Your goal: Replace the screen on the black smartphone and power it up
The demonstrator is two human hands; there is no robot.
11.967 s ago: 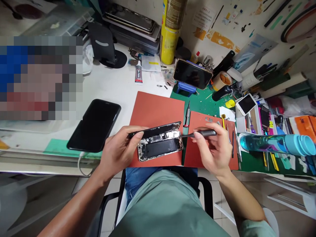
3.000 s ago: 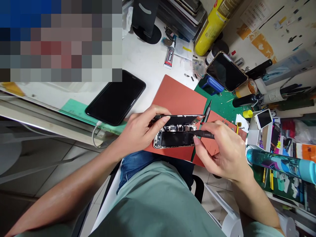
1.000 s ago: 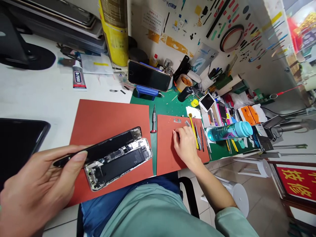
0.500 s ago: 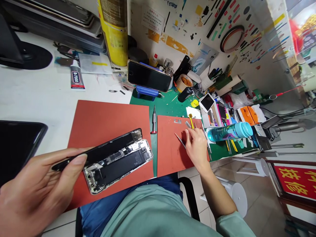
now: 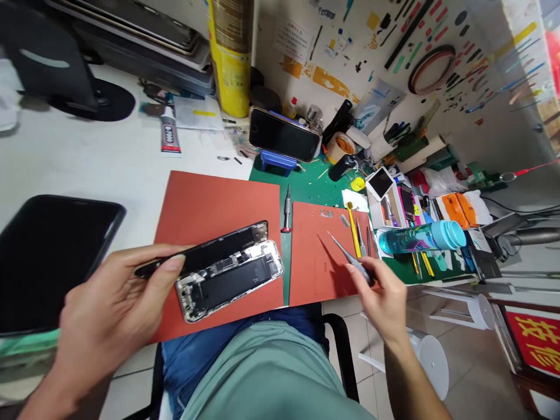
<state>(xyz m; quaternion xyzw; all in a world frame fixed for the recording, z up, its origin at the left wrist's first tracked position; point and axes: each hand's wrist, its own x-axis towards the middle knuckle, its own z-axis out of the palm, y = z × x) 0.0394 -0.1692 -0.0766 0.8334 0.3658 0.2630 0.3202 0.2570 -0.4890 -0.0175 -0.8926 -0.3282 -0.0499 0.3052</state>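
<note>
An opened smartphone (image 5: 236, 280) is tilted above the left red-brown mat, its battery and circuit board exposed. Its dark screen panel (image 5: 223, 251) stands raised along one long edge. My left hand (image 5: 118, 297) pinches the end of that panel between thumb and fingers. Over the right mat, my right hand (image 5: 385, 297) grips a slim grey pointed tool (image 5: 350, 255), its thin tip toward the phone but apart from it. Whether it is tweezers or a driver I cannot tell. A small screwdriver (image 5: 287, 210) with a red end lies between the mats.
A yellow-handled brush (image 5: 353, 230) and thin tools lie on the right mat (image 5: 306, 274). A blue bottle (image 5: 420, 236) lies at the right. Behind, a phone (image 5: 284, 135) leans on a blue stand. A glue tube (image 5: 170, 134) and dark tablet (image 5: 56, 256) are at left.
My right hand has lifted the pointed tool off the right mat and drawn it back toward me. My left hand still holds the opened phone. The view has shifted left.
</note>
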